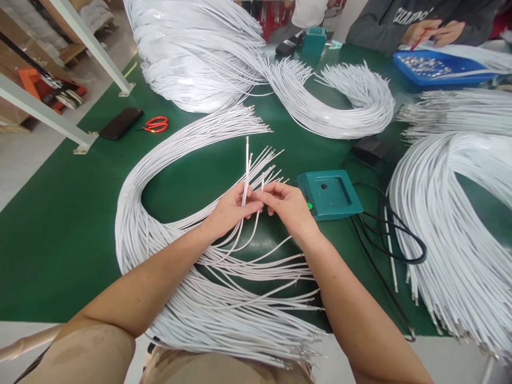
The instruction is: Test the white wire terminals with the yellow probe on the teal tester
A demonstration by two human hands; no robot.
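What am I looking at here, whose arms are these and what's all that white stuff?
This is one picture from a camera worn on a person's head, looking down at their own two bare arms. The left hand grips a few thin white cables upright; the right hand pinches one of them. Big looped bundles of the same cable cover the green table. Beside the right hand sits a teal box, black cords next to it. Farther off lie red scissors, a black phone and a blue tray near another person.
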